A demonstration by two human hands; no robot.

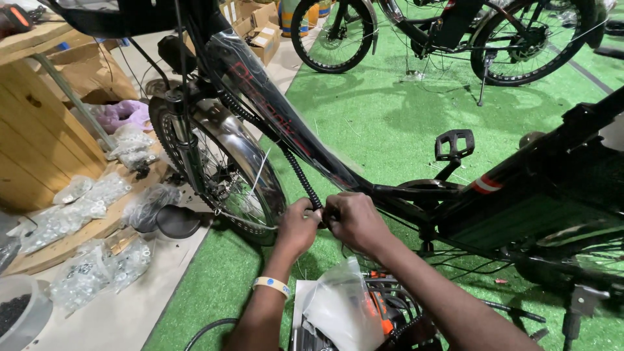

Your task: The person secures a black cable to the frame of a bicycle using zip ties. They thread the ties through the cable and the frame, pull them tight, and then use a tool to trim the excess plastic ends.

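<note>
Green turf floor, black bike frame (pixel 364 188) overhead. Both my left hand (pixel 298 224) and right hand (pixel 354 218) are pinched on the spiral-wrapped cable (pixel 300 175) at its lower end; cable runs diagonally up-left along the downtube.

Green turf (pixel 383 123) w/ bikes (pixel 325 156)

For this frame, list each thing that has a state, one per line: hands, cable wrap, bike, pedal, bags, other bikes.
Left hand: closed on the spiral wrap.
Right hand: closed on the wrap, touching the left hand.
Spiral wrap: coiled round the cables along the frame.
Bike: upright, frame covered in clear film.
Pedal: unfolded, free.
Parts bags: sealed, lying on the floor.
Other bikes: parked upright on turf.
</note>
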